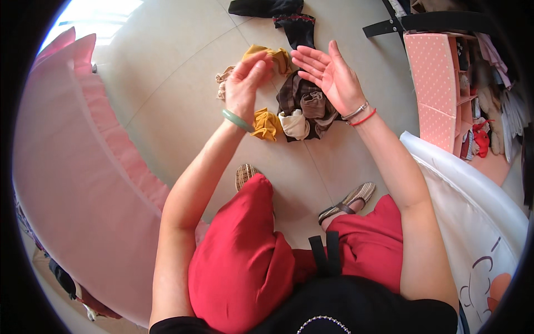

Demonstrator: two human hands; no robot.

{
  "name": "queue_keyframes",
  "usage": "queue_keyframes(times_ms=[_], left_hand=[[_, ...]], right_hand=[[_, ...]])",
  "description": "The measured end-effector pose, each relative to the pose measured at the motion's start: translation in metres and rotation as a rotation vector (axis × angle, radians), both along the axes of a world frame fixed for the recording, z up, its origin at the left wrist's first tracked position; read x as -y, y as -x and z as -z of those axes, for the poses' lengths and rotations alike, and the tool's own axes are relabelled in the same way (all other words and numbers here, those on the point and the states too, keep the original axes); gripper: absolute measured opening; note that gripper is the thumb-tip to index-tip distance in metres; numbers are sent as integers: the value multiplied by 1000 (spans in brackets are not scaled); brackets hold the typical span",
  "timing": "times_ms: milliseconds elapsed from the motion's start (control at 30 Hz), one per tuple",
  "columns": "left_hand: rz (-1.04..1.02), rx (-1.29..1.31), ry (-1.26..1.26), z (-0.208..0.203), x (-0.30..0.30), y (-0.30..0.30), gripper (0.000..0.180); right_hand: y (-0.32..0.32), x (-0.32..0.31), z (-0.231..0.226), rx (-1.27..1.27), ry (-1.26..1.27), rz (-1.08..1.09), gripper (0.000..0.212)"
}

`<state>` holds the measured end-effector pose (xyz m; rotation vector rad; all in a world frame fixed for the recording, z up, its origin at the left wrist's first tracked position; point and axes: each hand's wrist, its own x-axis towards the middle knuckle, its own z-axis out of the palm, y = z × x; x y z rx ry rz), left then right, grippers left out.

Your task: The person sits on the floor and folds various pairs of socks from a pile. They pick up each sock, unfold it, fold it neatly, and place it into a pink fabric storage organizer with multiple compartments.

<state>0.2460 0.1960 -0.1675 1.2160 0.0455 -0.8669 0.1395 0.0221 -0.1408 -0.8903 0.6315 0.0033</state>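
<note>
Both my hands are raised, palms turned toward each other, above a scatter of clothes on the tiled floor. My left hand (248, 82) holds nothing; its fingers are stretched and close together. Palm showing and fingers extended, my right hand (332, 77) is bare too. Beneath them lie a yellow cloth (281, 57), a beige cloth (221, 89), a crumpled mustard cloth (266, 125), a cream bundle (295, 124) and a brown bundle (315, 106) on dark checked fabric (286, 93). Farther off are a black garment (266, 7) and another with red trim (296, 30).
A pink ruffled cover (83, 167) stands along the left. On the right are a pink dotted storage unit (431, 83) stuffed with clothes, a black metal bar (445, 23) and a white padded piece (456, 183) with a drawn face. My shoes (356, 197) are on the floor.
</note>
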Motion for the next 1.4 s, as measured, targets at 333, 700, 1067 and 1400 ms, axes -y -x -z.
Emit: queue_keyframes(times_ms=[333,700,1067,1400], left_hand=[[9,110,-92,17,-23,-18,22],[686,370,-352,8,-33,19,30],[978,910,-509,-9,-34,28,46],[999,1025,-573,-5,-15,52,46]], right_hand=[[-12,-14,8,-41,-47,-47,69],[30,-15,0,-151,105,-119,70],[71,12,-10,31,1326,-567,47],[95,4,22,-40,1456,-545,21]])
